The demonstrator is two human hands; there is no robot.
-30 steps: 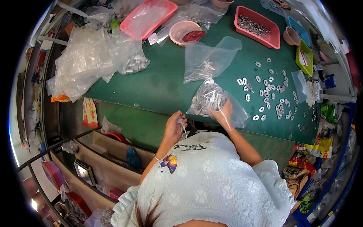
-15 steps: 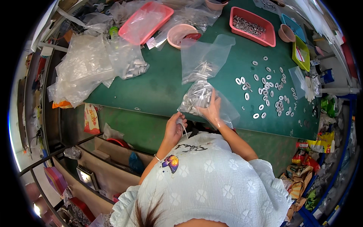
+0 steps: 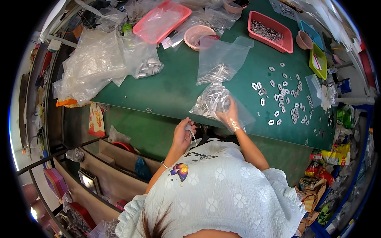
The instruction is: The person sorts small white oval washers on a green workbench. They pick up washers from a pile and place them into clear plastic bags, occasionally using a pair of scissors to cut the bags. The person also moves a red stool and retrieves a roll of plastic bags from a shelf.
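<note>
Head view; the metal pieces (image 3: pixel 211 100) lie inside a clear bag (image 3: pixel 245 119) at the near edge of the green table (image 3: pixel 166 93); we take this bag as landmark; our right hand (image 3: pixel 229 114) reaches in from its right side, fingers bent against the pieces; we can't tell whether they pinch any; our left hand (image 3: pixel 185 133), near the bag on its left and lower, has its fingers curled round a thin greyish item (image 3: pixel 189 128); most of that item is hidden by the fingers; right fingertips hard to make out among the shine and plastic; small pieces blur together; a pink bowl (image 3: pixel 231 8) far beyond the bag is cut off by the top edge; just beyond the bag, a second clear bag (image 3: pixel 222 51) with slim metal parts crowds that side; right of it, scattered oval rings (image 3: pixel 262 102); farther right and beyond, a pink tray (image 3: pixel 283 47); well left, piled plastic bags (image 3: pixel 93 57).
</note>
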